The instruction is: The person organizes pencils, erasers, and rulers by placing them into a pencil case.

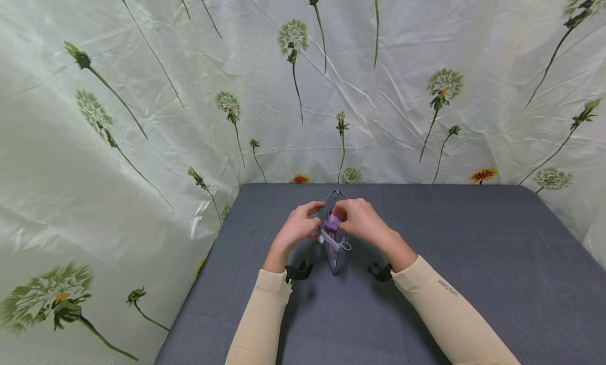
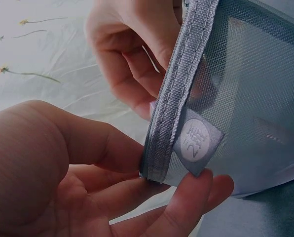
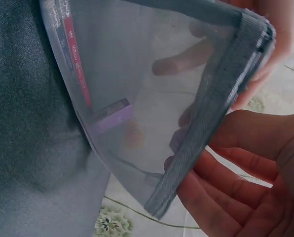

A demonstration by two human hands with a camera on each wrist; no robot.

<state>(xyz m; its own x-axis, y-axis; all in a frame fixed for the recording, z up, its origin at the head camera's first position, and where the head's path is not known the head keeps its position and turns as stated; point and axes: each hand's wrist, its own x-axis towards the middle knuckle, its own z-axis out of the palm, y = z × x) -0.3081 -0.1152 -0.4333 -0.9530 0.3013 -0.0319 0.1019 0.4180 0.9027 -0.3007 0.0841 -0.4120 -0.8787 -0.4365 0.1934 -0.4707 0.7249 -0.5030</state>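
Note:
A grey mesh zipper pouch (image 1: 334, 260) stands upright on the table, its zippered top edge facing up. My left hand (image 1: 299, 225) is at its left side; in the left wrist view, thumb and fingers pinch the zipper edge (image 2: 169, 98) beside a small grey tag (image 2: 196, 140). My right hand (image 1: 362, 220) reaches to the opening, fingertips holding a small purple block (image 1: 333, 221), mostly hidden behind the mesh in the right wrist view. Through the mesh show another purple block (image 3: 110, 117) and a slim red stick-like item (image 3: 77, 61) low inside.
A dark grey cloth (image 1: 473, 260) covers the table. Behind and to the left hangs a pale sheet (image 1: 156, 144) printed with dandelions. A loop (image 1: 346, 246) hangs at the pouch's near end. Black bands (image 1: 299, 271) sit on both wrists.

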